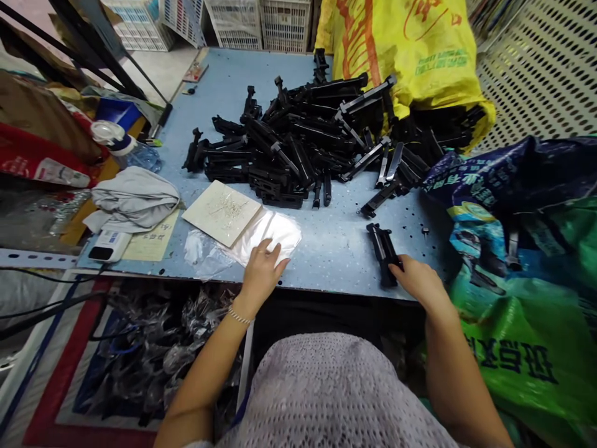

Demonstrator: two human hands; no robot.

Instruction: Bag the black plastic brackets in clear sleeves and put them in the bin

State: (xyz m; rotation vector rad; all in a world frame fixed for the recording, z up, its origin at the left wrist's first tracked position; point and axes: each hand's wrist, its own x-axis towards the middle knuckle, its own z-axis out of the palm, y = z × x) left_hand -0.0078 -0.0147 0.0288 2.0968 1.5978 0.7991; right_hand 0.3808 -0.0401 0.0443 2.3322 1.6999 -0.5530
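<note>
My left hand (262, 269) rests on clear plastic film (275, 231) near the table's front edge, its fingers spread apart. Beside the film lies a square cream board (222, 213) with tiny bits scattered on top. At the right, my right hand (415, 275) grips the near end of a black plastic part (383, 247), which lies on or just over the blue table (331, 249). A large heap of similar black parts (298, 134), some with grey pieces, covers the back middle of the table.
A yellow bag (401, 50) stands behind the heap, with black parts at its mouth. Green and blue bags (527, 323) are at the right. A grey cloth (135, 198), a bottle (124, 146) and a white device (109, 245) sit at the left. Plastic-wrapped items (158, 354) lie below the table.
</note>
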